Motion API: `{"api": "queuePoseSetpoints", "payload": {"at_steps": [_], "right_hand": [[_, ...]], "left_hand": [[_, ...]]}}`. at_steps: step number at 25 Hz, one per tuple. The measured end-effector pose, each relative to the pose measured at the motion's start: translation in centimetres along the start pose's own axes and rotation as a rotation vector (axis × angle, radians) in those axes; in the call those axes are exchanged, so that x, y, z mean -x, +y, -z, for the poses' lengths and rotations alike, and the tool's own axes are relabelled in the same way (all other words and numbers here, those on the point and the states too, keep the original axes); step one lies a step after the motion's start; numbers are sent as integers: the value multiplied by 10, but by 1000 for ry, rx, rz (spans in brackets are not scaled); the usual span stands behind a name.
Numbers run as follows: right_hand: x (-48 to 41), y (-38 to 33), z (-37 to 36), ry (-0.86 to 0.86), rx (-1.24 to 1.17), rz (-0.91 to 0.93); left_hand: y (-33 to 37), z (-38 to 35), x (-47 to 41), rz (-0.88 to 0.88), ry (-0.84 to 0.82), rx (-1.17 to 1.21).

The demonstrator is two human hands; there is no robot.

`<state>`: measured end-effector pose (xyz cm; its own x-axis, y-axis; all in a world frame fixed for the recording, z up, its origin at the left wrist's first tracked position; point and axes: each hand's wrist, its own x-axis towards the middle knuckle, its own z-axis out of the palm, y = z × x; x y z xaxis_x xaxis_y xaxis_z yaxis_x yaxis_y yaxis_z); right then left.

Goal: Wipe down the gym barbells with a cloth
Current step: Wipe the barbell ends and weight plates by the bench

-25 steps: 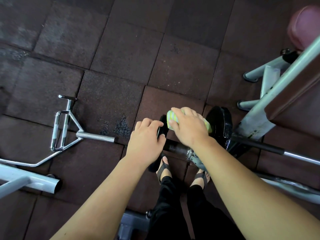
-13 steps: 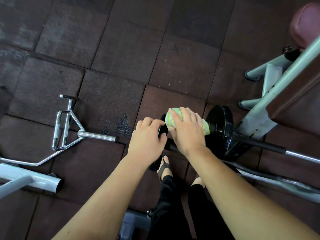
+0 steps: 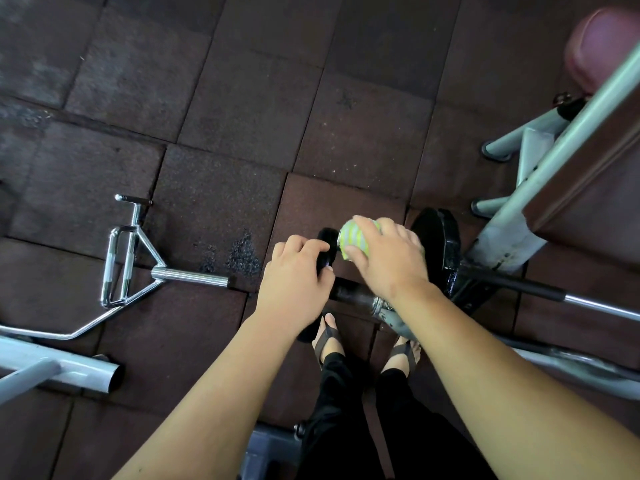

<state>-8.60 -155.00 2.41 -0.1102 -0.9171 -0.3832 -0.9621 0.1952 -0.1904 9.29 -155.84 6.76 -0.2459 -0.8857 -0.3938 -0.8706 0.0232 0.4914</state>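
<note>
Left hand (image 3: 294, 271) curled closed around the black end plate (image 3: 323, 245) of the barbell (image 3: 360, 295), striped cloth (image 3: 355, 240) gripped in right hand (image 3: 388, 259), pressed just right of that plate, chrome handle attachment (image 3: 131, 258) lain on floor far left.

Left hand (image 3: 294, 275) gripping black plate (image 3: 325, 247), right hand (image 3: 384, 261) pressing striped cloth (image 3: 355, 240) against it

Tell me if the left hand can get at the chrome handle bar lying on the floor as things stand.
Probably yes. The left hand grips a black plate, but only bare floor lies between it and the chrome bar.
</note>
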Motion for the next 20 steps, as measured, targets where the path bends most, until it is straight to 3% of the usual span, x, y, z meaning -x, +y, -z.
{"api": "queuePoseSetpoints", "payload": {"at_steps": [3,8,12,17,20], "right_hand": [[-5,1,0,-38,13,-45],[-7,-10,3,-62,-37,96],[10,5,-2,0,0,-48],[-10,-21,-2,-60,-30,49],[8,1,-3,-9,28,-68]], "left_hand": [[1,-8,2,11,-35,6],[0,-23,8,18,-74,53],[0,-26,11,25,-80,55],[1,-24,7,25,-110,20],[0,-24,7,20,-105,14]]}}
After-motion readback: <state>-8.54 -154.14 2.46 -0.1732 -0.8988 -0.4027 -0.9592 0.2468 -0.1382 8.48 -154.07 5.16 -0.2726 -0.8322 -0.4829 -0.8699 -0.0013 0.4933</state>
